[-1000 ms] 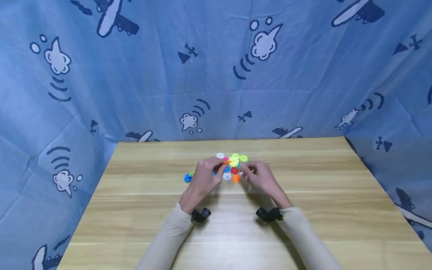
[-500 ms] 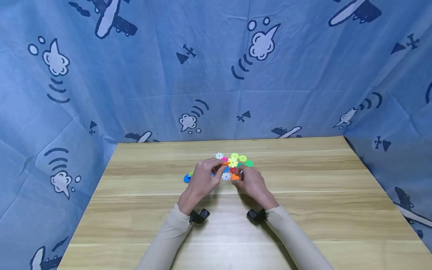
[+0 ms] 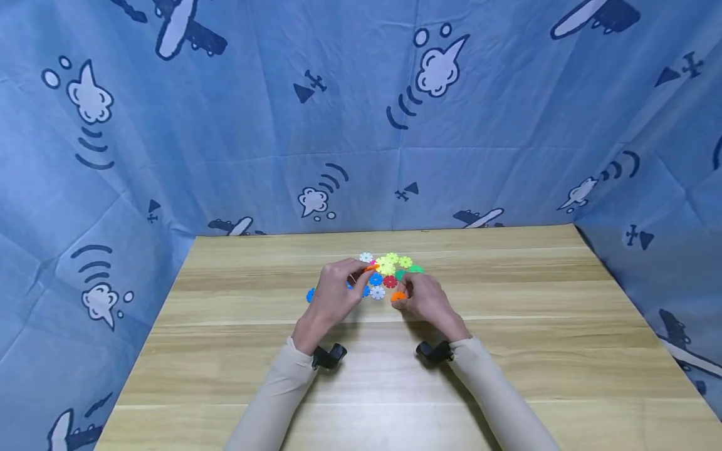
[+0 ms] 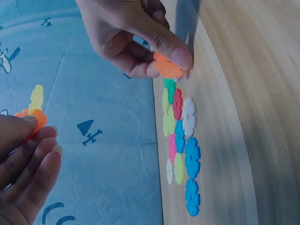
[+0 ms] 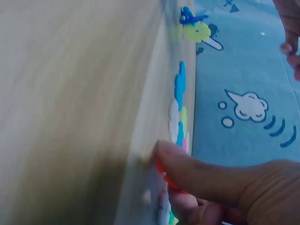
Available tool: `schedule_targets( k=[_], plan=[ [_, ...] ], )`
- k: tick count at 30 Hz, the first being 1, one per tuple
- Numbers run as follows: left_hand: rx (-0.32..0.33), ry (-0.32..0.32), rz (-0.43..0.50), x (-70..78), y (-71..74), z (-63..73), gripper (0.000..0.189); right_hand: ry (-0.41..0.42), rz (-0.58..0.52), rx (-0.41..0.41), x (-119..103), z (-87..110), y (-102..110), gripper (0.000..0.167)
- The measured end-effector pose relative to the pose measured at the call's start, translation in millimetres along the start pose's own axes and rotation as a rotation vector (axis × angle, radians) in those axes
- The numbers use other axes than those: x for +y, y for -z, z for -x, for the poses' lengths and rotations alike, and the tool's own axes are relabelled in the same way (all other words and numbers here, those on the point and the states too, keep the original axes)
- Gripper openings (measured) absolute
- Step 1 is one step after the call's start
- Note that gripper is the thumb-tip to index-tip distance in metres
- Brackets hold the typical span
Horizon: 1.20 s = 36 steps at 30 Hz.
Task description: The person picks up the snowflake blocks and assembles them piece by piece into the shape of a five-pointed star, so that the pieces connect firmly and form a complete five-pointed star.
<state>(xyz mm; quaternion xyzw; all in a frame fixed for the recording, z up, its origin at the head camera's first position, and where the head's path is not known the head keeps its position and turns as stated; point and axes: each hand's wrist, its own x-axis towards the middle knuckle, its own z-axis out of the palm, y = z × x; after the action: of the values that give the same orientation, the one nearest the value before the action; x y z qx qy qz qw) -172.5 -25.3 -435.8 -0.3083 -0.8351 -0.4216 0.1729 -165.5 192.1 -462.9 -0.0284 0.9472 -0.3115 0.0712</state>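
Observation:
My left hand (image 3: 335, 291) pinches an orange snowflake disc (image 4: 41, 118) between thumb and fingers. A yellow snowflake disc (image 4: 36, 96) is joined to it and sticks up beyond the fingertips, held above the table. To the right, my right hand (image 3: 427, 299) pinches another orange disc (image 3: 398, 296) by its edge; thumb and fingers cover part of it. Loose discs lie flat between and beyond the hands, among them a red one (image 3: 390, 282), a white one (image 3: 377, 292) and two blue ones (image 4: 192, 157).
Green discs (image 3: 415, 269) and yellow discs (image 3: 405, 262) lie behind my right hand. Left of my left hand is a blue and yellow joined cluster (image 5: 191, 22). A blue patterned curtain (image 3: 361, 125) stands behind the wooden table (image 3: 507, 313).
My right hand has moved left and toward me to the orange disc on the table and now pinches it. My left hand keeps its orange and yellow discs and has shifted slightly left.

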Motion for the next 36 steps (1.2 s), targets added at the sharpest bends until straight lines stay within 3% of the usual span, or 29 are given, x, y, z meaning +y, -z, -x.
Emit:
schedule_targets(
  k=[7,18,26,36],
  plan=[
    [0.005,-0.006,0.01,-3.1,1.2,0.0,0.01,0.014,-0.042,0.049,1.9,3.0,20.1,0.023],
    [-0.005,0.0,-0.022,-1.0,-0.4,-0.3,0.012,0.16,-0.226,0.196,-20.9,21.1,64.0,0.025],
    [-0.042,-0.005,-0.018,3.7,0.6,-1.4,0.018,0.211,-0.253,0.175,-40.8,32.6,63.1,0.023],
    [-0.047,-0.01,-0.022,5.8,1.6,0.1,0.017,0.234,-0.232,0.128,-45.5,32.0,53.0,0.027]
  ],
)
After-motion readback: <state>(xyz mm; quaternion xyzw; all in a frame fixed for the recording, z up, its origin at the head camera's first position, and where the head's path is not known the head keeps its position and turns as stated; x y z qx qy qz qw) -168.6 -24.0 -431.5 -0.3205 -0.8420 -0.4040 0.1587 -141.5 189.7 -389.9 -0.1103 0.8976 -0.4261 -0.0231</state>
